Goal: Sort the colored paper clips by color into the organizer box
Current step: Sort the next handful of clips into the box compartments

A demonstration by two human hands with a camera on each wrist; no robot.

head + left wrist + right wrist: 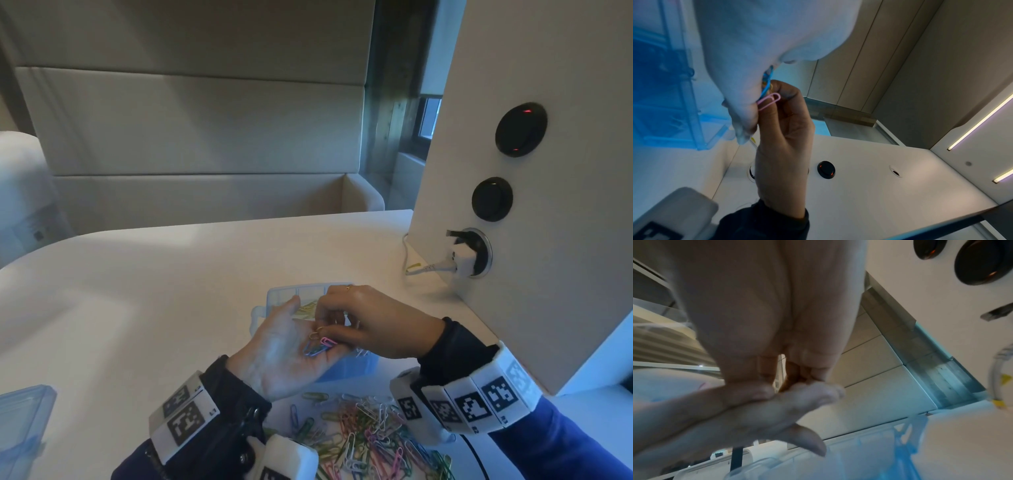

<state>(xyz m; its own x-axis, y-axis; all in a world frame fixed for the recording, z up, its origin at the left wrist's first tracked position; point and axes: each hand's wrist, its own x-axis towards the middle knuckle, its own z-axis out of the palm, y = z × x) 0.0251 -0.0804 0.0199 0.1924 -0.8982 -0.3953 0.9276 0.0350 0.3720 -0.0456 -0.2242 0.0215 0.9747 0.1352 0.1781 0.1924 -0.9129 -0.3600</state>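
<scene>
Loose clips (370, 435) in mixed colours sprawl along the bottom of the head view, the unsorted stock. Above them the left hand (291, 346) lies palm up, fingers relaxed, serving as a tray for a few clips (pink (327, 342) uppermost). Over it, the right hand (370, 323) pinches a yellowish clip (315, 333), likely to drop into the organizer box (279, 294) just behind, at frame centre.

Navy sleeves (561, 442), marker-tagged white wristbands (479, 401)

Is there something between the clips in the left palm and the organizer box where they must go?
Nothing visible does. The clips lie in the left hand, directly above the box; only the right hand picking at them hovers over it.
</scene>
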